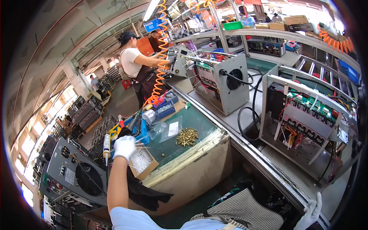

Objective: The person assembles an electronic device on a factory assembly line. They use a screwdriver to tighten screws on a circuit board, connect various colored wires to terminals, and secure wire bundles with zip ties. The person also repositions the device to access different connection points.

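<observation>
My left hand [125, 148], in a white glove, is at the far edge of a small cardboard box [150, 169] of thin white strips [141, 160] that look like cable ties. Its fingers look curled, but their tips are hidden; a thin white strip shows beside them. At the lower right, my right hand [311, 212], also gloved, has its fingers stretched out by the conveyor's metal edge and holds nothing. A heap of brass-coloured fasteners [187, 137] lies on the green bench top [168, 151], near a clear plastic bag [168, 131].
Open-framed machines with wiring [306, 115] and a fan panel [234, 80] stand on the conveyor [264, 161]. A sealant tube [106, 147] and blue bins [165, 109] line the bench. An orange coiled hose [159, 73] hangs near a co-worker [134, 61]. Another machine [76, 174] stands left.
</observation>
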`<control>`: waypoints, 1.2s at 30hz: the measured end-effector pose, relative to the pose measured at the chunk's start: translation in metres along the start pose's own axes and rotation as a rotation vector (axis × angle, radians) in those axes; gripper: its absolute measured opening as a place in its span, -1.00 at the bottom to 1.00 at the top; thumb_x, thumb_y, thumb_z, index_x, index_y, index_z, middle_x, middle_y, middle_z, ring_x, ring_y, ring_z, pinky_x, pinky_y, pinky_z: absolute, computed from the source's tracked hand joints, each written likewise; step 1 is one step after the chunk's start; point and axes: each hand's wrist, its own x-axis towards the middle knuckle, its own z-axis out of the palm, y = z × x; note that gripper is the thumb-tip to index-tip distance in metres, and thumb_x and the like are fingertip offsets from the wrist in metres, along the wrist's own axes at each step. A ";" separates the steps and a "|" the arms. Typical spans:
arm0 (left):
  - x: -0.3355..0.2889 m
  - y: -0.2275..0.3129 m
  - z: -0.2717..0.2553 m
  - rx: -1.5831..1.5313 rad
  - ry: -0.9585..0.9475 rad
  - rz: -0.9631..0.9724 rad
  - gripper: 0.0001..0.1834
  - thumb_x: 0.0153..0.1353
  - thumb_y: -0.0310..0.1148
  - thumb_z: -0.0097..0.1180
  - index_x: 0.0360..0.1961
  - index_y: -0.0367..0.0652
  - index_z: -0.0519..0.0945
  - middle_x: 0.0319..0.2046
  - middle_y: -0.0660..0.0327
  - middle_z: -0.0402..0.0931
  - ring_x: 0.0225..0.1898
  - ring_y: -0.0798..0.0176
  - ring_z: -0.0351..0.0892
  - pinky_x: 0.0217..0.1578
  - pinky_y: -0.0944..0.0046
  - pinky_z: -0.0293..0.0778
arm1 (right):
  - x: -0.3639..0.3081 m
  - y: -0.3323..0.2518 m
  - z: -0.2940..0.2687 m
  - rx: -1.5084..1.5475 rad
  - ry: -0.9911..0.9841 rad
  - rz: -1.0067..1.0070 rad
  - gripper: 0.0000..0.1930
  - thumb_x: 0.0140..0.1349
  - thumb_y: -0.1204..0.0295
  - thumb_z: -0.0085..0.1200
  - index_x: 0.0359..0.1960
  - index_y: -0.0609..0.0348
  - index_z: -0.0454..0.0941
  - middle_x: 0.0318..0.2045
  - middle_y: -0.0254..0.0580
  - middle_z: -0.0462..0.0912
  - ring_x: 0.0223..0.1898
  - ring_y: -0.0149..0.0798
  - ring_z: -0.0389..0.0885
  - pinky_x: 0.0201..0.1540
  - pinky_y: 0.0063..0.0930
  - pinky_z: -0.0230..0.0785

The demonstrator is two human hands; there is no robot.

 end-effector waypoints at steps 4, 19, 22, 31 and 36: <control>-0.048 0.178 -0.099 -0.485 0.297 0.862 -0.88 0.08 -0.28 0.09 -0.51 -0.04 0.59 -0.53 0.16 0.55 -0.42 0.05 0.59 -0.42 0.09 0.48 | 0.008 -0.032 0.052 -0.367 -0.043 -0.316 -0.66 0.17 0.55 0.14 0.01 0.32 0.56 -0.25 -0.18 0.67 -0.28 -0.31 0.60 -0.21 -0.51 0.44; -0.191 0.461 -0.179 -1.747 -1.095 1.462 -0.54 0.24 -0.37 0.17 0.09 -0.42 0.43 -0.32 0.34 0.55 -0.33 0.46 0.50 -0.25 0.41 0.42 | 0.010 -0.040 0.005 0.751 -0.219 0.451 -0.75 0.42 0.34 -0.08 -0.11 0.27 0.54 -0.54 -0.30 0.60 -0.73 -0.60 0.38 -0.62 -0.72 0.31; -0.203 0.470 -0.177 -1.618 -1.679 1.562 -0.54 0.25 -0.39 0.16 0.14 -0.38 0.42 -0.24 0.25 0.58 -0.26 0.44 0.54 -0.15 0.41 0.42 | 0.009 -0.036 0.015 0.910 -0.222 0.450 -0.71 0.44 0.30 -0.13 -0.07 0.28 0.50 -0.60 -0.31 0.56 -0.78 -0.57 0.35 -0.69 -0.65 0.32; -0.225 0.486 -0.176 -1.790 -1.849 1.329 -0.68 0.22 -0.55 0.13 0.01 -0.41 0.52 -0.36 0.22 0.59 -0.41 0.36 0.59 -0.34 0.44 0.48 | 0.008 -0.054 0.018 0.463 -0.040 0.393 -0.69 0.42 0.28 -0.06 0.05 0.23 0.49 -0.67 -0.35 0.56 -0.78 -0.63 0.31 -0.70 -0.75 0.16; -0.226 0.497 -0.177 -1.989 -1.974 1.188 -0.79 0.26 -0.45 0.12 -0.10 -0.28 0.58 -0.52 0.39 0.49 -0.69 0.64 0.15 -0.68 0.57 0.01 | 0.006 -0.050 0.033 0.351 0.174 0.149 -0.76 0.43 0.39 -0.12 0.01 0.21 0.48 -0.72 -0.44 0.43 -0.75 -0.67 0.26 -0.71 -0.74 0.07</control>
